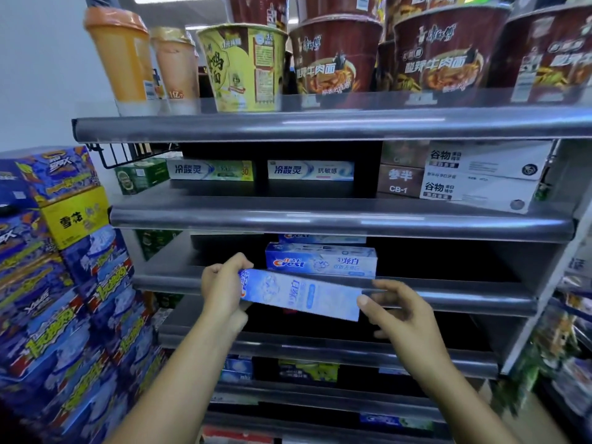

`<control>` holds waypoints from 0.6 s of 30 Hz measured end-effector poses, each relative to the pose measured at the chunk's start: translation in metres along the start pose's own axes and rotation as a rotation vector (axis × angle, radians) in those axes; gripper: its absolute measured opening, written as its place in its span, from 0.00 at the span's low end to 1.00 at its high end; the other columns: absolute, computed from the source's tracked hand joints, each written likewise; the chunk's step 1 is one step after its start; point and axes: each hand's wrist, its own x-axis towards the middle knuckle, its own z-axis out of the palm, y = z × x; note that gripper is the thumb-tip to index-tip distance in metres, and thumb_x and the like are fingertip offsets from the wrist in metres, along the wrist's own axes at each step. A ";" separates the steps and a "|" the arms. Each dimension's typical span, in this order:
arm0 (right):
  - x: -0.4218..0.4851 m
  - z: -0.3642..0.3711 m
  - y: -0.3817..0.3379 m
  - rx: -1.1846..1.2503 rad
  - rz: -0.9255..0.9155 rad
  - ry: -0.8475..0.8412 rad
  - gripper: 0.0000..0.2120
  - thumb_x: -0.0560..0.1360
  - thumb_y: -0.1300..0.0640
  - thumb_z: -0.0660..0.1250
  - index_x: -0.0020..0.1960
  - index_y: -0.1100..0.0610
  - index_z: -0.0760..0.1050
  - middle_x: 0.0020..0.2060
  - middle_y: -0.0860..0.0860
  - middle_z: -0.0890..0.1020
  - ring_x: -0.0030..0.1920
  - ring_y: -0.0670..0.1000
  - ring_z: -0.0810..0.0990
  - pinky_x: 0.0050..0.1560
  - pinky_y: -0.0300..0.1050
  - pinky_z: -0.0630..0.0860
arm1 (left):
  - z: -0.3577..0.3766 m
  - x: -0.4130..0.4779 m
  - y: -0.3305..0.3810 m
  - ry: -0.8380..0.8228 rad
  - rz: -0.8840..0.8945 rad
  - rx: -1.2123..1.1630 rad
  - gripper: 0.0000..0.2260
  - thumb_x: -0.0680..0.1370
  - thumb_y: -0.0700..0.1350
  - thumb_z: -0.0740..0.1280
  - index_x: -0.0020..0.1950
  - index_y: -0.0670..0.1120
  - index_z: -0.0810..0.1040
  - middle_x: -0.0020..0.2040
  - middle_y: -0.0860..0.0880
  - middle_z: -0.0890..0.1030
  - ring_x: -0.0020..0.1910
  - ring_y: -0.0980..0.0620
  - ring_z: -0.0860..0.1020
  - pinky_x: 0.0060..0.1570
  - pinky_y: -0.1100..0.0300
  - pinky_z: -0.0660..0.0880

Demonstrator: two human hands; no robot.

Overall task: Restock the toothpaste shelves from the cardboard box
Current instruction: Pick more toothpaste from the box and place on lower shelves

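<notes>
Restocking at a store shelf unit, seen from the head camera; positions are given relative to the shelved Crest carton [320, 261], which lies lengthwise on the third shelf [448, 296], its printed face outward.

- **Held toothpaste carton** [301, 294]: a blue-and-white Crest box just below and in front of the shelved carton. It is off the shelf, in front of the shelf's front lip, and tilts down toward its right end.
- **Left hand** [224, 290]: below and to the left of the shelved carton. It grips the left end of the held carton, with fingers curled over the top edge and the thumb beneath.
- **Right hand** [400, 312]: below and to the right. Its thumb tip meets the right end of the held carton and its fingers are loosely curved. Whether it is actually grasping the box cannot be told.
- **Shelf above**: two white toothpaste cartons [310, 169] stand above the shelved carton and toward its upper left. Stacked white cartons [480, 174] stand to its upper right.
- **Top shelf**: instant noodle cups [336, 56] stand well above the shelved carton.
- **Far left**: stacked blue printed cases [64, 283] stand beside the shelf unit.
</notes>
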 end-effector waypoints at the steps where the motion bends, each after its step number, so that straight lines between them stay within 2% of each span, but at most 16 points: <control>1: 0.002 0.003 -0.004 0.060 -0.005 0.013 0.24 0.65 0.39 0.78 0.58 0.46 0.80 0.50 0.46 0.85 0.44 0.54 0.85 0.46 0.53 0.84 | 0.005 -0.003 0.000 -0.025 -0.030 -0.008 0.10 0.71 0.36 0.67 0.43 0.45 0.67 0.29 0.49 0.68 0.23 0.51 0.68 0.22 0.65 0.67; 3: 0.009 0.008 -0.007 0.109 -0.042 0.098 0.17 0.69 0.54 0.80 0.56 0.52 0.82 0.48 0.48 0.87 0.43 0.56 0.86 0.45 0.51 0.85 | 0.014 -0.008 -0.001 -0.070 -0.060 -0.029 0.08 0.74 0.37 0.67 0.41 0.45 0.69 0.30 0.48 0.70 0.23 0.52 0.72 0.25 0.62 0.73; 5: 0.020 0.008 -0.008 0.157 -0.059 0.167 0.12 0.71 0.61 0.79 0.54 0.54 0.83 0.46 0.48 0.88 0.44 0.54 0.87 0.45 0.45 0.84 | 0.022 -0.012 -0.003 -0.088 -0.037 -0.064 0.06 0.77 0.40 0.69 0.48 0.44 0.72 0.34 0.47 0.76 0.29 0.51 0.77 0.28 0.58 0.78; 7: 0.030 0.005 -0.006 0.211 -0.060 0.195 0.09 0.72 0.63 0.78 0.52 0.56 0.84 0.45 0.50 0.88 0.45 0.53 0.87 0.45 0.43 0.83 | 0.027 -0.011 -0.007 -0.090 0.020 -0.081 0.10 0.79 0.46 0.71 0.49 0.44 0.71 0.38 0.47 0.78 0.35 0.51 0.80 0.31 0.58 0.80; 9: 0.039 0.004 -0.005 0.232 -0.082 0.203 0.08 0.73 0.63 0.77 0.50 0.54 0.85 0.43 0.49 0.88 0.44 0.50 0.87 0.45 0.40 0.82 | 0.028 -0.009 -0.011 -0.098 0.108 -0.066 0.10 0.79 0.49 0.70 0.48 0.46 0.72 0.37 0.50 0.80 0.38 0.53 0.81 0.34 0.58 0.81; 12: 0.049 0.003 -0.003 0.234 -0.138 0.231 0.10 0.73 0.65 0.77 0.51 0.54 0.85 0.43 0.47 0.88 0.44 0.47 0.88 0.43 0.35 0.80 | 0.023 -0.004 -0.014 -0.128 0.319 0.109 0.00 0.78 0.44 0.69 0.48 0.49 0.80 0.37 0.59 0.82 0.44 0.55 0.80 0.44 0.58 0.79; 15: 0.060 0.004 -0.002 0.203 -0.137 0.274 0.10 0.73 0.66 0.76 0.53 0.56 0.84 0.44 0.47 0.88 0.45 0.48 0.88 0.47 0.39 0.82 | 0.021 0.004 -0.015 -0.212 0.466 0.278 0.10 0.76 0.37 0.71 0.55 0.47 0.84 0.48 0.55 0.86 0.50 0.54 0.82 0.52 0.58 0.78; 17: 0.066 0.006 -0.002 0.157 -0.132 0.305 0.10 0.73 0.65 0.77 0.52 0.55 0.84 0.42 0.46 0.88 0.44 0.46 0.87 0.48 0.42 0.83 | 0.022 0.011 -0.013 -0.213 0.492 0.371 0.13 0.76 0.39 0.73 0.59 0.49 0.84 0.54 0.52 0.86 0.57 0.52 0.82 0.59 0.54 0.78; 18: 0.070 0.007 -0.002 0.117 -0.133 0.326 0.10 0.73 0.64 0.77 0.51 0.53 0.84 0.41 0.46 0.88 0.43 0.46 0.87 0.48 0.42 0.83 | 0.023 0.016 -0.012 -0.201 0.503 0.416 0.12 0.77 0.41 0.74 0.57 0.53 0.84 0.55 0.54 0.85 0.59 0.53 0.82 0.61 0.53 0.78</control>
